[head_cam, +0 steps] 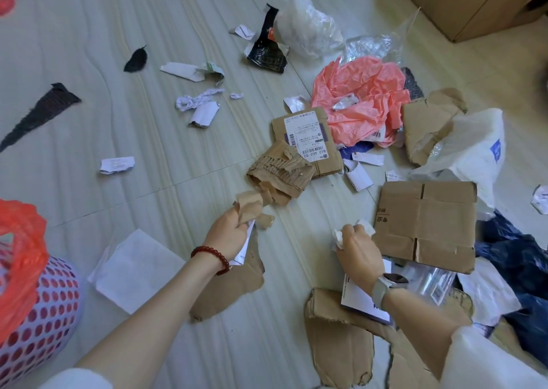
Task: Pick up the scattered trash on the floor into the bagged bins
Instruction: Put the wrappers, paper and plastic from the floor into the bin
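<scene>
At the far left stood a lavender perforated bin [44, 308] lined with a red bag [20, 249], its mouth open at the frame's edge. Just right of it a flat white sheet [133, 270] lay on the pale floor [118, 48], and farther up were a long black scrap [41, 113] and a small torn white slip [117, 165]. The left hand [229, 236], a red bead bracelet [212, 258] on its wrist, had its grip clamped on a bunch of torn brown paper pieces [249, 208] together with a white slip, held over a ragged brown cardboard scrap [231, 282] on the floor. Beyond it lay a crushed corrugated piece [281, 175] touching a small carton with a shipping label [305, 136]. The right hand [358, 255], with a watch [388, 283] on the wrist, had its grip closed around crumpled white paper [339, 237], just beside a flattened cardboard box [427, 222]. Behind that sat a heap of pink tissue paper [361, 98], clear plastic wrap [308, 24] and a white plastic bag [474, 148]; dark blue plastic [519, 258] lay at the far right.
</scene>
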Motion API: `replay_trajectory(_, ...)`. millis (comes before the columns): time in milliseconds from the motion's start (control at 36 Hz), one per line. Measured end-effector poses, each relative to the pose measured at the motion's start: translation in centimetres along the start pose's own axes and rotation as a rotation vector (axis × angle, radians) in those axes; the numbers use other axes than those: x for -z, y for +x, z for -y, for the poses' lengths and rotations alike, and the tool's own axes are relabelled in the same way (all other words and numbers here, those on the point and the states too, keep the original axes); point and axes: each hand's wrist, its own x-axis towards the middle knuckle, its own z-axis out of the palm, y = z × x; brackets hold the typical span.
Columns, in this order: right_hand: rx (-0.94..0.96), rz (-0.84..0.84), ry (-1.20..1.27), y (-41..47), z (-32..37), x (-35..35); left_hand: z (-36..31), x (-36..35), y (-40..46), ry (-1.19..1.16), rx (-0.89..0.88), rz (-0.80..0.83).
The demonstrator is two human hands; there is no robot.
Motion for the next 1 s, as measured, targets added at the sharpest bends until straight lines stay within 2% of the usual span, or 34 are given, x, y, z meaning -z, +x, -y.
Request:
replay_trajectory(111, 0.030, -0.031, 0.060, -0.2, 1.2, 0.9, -1.0, 1.8, -0.8, 0.068, -0.027, -0.048)
replay_trajectory(194, 0.061, -0.097, 0.368, -0.3, 4.1, 3.7, -2.5, 4.4, -1.4, 0.127, -0.101, -0.122)
replay_trajectory(333, 0.248, -0.287, 0.775, -0.5, 11.8, 10.9, -5.8, 11.3, -2.9, 0.195, -0.173, -0.281)
replay_trajectory(389, 0.313, -0.312, 0.920, -0.9, 15.4, 13.6, -7.2, 14.6, -4.4, 0.196, -0.219, -0.357)
replay_trajectory(500, 0.440, -0.255, 1.128, -2.4, 22.8, 16.9, -7.7, 21.0, -8.4, 0.178, -0.250, -0.494)
replay_trajectory(583, 0.542, -0.150, 1.246, -4.5, 28.5, 18.2, -5.9, 25.6, -12.0, 0.187, -0.224, -0.645)
replay_trajectory(722, 0.738, -0.007, 1.237, -8.0, 36.0, 18.3, 0.8, 30.6, -17.5, 0.255, -0.103, -0.820)
replay_trajectory(806, 0.814, 0.066, 1.215, -10.4, 39.3, 17.8, 5.5, 31.5, -19.8, 0.386, -0.023, -0.780)
replay_trajectory(917, 0.878, 0.171, 1.103, -12.8, 43.1, 16.7, 10.5, 31.3, -21.4, 0.611, 0.196, -0.425)
replay_trajectory(1000, 0.923, 0.240, 1.020, -14.0, 45.5, 15.4, 12.4, 31.5, -22.4, 0.648, 0.281, -0.324)
